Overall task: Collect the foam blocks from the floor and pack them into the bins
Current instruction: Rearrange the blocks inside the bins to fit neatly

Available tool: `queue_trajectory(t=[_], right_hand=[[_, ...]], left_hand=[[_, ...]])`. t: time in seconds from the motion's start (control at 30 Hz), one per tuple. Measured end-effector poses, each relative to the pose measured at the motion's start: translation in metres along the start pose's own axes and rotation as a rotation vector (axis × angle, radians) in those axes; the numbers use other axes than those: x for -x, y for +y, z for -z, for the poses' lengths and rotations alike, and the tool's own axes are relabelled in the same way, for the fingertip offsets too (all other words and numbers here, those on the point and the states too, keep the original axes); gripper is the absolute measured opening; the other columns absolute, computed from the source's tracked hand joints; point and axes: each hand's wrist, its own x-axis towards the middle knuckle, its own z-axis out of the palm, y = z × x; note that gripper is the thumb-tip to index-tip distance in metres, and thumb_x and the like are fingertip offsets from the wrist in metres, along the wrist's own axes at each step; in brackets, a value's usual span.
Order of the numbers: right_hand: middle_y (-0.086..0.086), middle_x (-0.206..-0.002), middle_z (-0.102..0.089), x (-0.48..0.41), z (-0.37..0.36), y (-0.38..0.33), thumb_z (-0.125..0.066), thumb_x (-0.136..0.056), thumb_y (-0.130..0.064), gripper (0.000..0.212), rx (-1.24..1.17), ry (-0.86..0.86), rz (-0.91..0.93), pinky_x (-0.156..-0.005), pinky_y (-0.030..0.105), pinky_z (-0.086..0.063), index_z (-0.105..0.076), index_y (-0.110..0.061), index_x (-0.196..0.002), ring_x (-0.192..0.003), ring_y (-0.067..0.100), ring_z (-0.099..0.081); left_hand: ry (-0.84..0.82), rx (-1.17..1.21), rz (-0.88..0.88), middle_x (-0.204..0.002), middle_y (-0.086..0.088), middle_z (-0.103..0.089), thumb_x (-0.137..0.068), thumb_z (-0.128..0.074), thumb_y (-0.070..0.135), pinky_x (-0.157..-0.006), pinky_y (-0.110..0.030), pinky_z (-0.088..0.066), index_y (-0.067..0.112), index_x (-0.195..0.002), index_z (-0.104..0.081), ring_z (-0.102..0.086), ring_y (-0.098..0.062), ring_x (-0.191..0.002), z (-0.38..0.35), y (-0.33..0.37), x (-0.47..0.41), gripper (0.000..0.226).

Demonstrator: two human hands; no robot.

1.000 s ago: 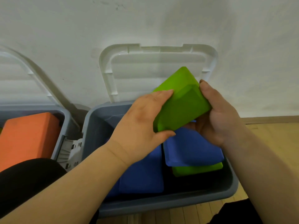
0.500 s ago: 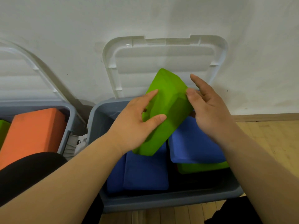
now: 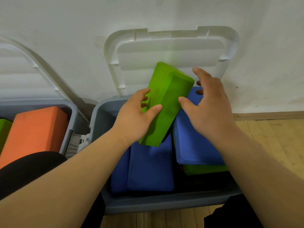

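Over the bin's [image 3: 102,117] far edge, hands [image 3: 136,117] [image 3: 210,112] steady a tilted green block [image 3: 166,96].

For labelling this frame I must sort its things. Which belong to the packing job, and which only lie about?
Job: green foam block gripped by the left hand, right hand beside it; grey bin; blue blocks; orange block; second bin.
Lying about: white lid; wooden floor; wall.
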Motion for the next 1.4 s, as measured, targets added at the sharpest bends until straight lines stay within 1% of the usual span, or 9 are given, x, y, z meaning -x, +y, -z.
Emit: queue_trajectory(t=[0.2,0.3,0.43,0.57,0.7,0.77,0.9,1.1,1.4], right_hand=[[-0.007,-0.119,-0.040,0.009,0.001,-0.017,-0.079,-0.083,-0.033,0.057,0.045,0.101,0.120,-0.087,0.035,-0.049,-0.053,-0.028,-0.134,-0.103,0.022,-0.054],[-0.007,-0.114,-0.044,0.021,0.000,-0.030,-0.078,-0.081,-0.030,0.050,0.011,0.124,0.187,-0.086,0.028,-0.043,-0.058,-0.023,-0.126,-0.095,0.017,-0.052],[-0.013,-0.111,-0.052,0.040,-0.022,-0.042,-0.077,-0.079,-0.031,0.044,-0.033,-0.099,0.254,-0.084,0.023,-0.044,-0.064,-0.024,-0.121,-0.097,0.009,-0.056],[-0.013,-0.124,-0.057,0.058,-0.051,-0.045,-0.074,-0.084,-0.033,0.047,-0.018,-0.352,0.266,-0.088,0.027,-0.050,-0.061,-0.029,-0.129,-0.107,0.006,-0.057],[-0.015,-0.131,-0.053,0.067,-0.062,-0.059,-0.072,-0.087,-0.037,0.051,0.024,-0.614,0.225,-0.090,0.015,-0.031,-0.057,-0.031,-0.135,-0.115,-0.001,-0.045],[-0.012,-0.133,-0.054,0.066,-0.074,-0.073,-0.073,-0.087,-0.038,0.053,0.079,-0.692,0.249,-0.093,0.016,-0.031,-0.056,-0.030,-0.137,-0.119,0.003,-0.045],[-0.006,-0.137,-0.055,0.072,-0.110,-0.088,-0.072,-0.087,-0.040,0.053,0.188,-0.773,0.246,-0.103,0.034,-0.043,-0.056,-0.031,-0.137,-0.122,0.015,-0.053],[0.002,-0.141,-0.056,0.072,-0.150,-0.074,-0.071,-0.090,-0.035,0.056,0.381,-0.790,0.251,-0.108,0.029,-0.035,-0.055,-0.021,-0.142,-0.129,0.020,-0.052],[0.002,-0.154,-0.042,0.062,-0.212,-0.095,-0.061,-0.099,-0.027,0.059,0.498,-0.750,0.154,-0.107,0.035,-0.042,-0.040,-0.020,-0.154,-0.133,0.023,-0.049]], left_hand=[[-0.045,-0.086,-0.005,-0.128,0.024,-0.056,-0.092,-0.074,0.041,-0.096,-0.014,-0.042,0.033,-0.150,-0.044,-0.055,0.007,-0.118,0.021,0.000,0.010,0.065],[-0.011,-0.240,0.011,-0.147,0.005,-0.053,-0.091,-0.074,0.039,-0.105,-0.026,-0.040,0.031,-0.153,-0.042,-0.051,-0.010,-0.133,0.045,-0.007,0.017,0.070],[-0.075,-0.403,0.124,-0.155,-0.003,-0.044,-0.092,-0.073,0.039,-0.109,-0.028,-0.032,0.030,-0.156,-0.038,-0.044,-0.020,-0.140,0.067,-0.033,0.034,0.073],[-0.066,-0.454,0.252,-0.157,-0.005,-0.039,-0.093,-0.072,0.038,-0.110,-0.028,-0.029,0.030,-0.157,-0.036,-0.041,-0.022,-0.141,0.078,-0.072,0.064,0.074],[-0.199,-0.544,0.366,-0.155,-0.003,-0.038,-0.089,-0.074,0.044,-0.117,-0.039,-0.033,0.032,-0.157,-0.033,-0.039,-0.025,-0.142,0.102,-0.090,0.111,0.081],[-0.293,-0.656,0.339,-0.155,0.001,-0.037,-0.088,-0.072,0.051,-0.118,-0.045,-0.034,0.036,-0.158,-0.030,-0.036,-0.027,-0.144,0.124,-0.088,0.121,0.083],[-0.299,-0.710,0.262,-0.158,0.002,-0.034,-0.088,-0.066,0.056,-0.119,-0.047,-0.031,0.041,-0.158,-0.024,-0.031,-0.025,-0.145,0.159,-0.101,0.118,0.083],[-0.351,-0.806,0.073,-0.168,-0.002,-0.011,-0.086,-0.055,0.073,-0.125,-0.056,-0.012,0.052,-0.157,0.000,-0.004,-0.030,-0.154,0.166,-0.151,0.092,0.093],[-0.419,-0.940,-0.054,-0.170,-0.005,-0.010,-0.082,-0.046,0.085,-0.124,-0.058,0.002,0.054,-0.157,0.004,-0.002,-0.036,-0.155,0.167,-0.190,0.059,0.095]])
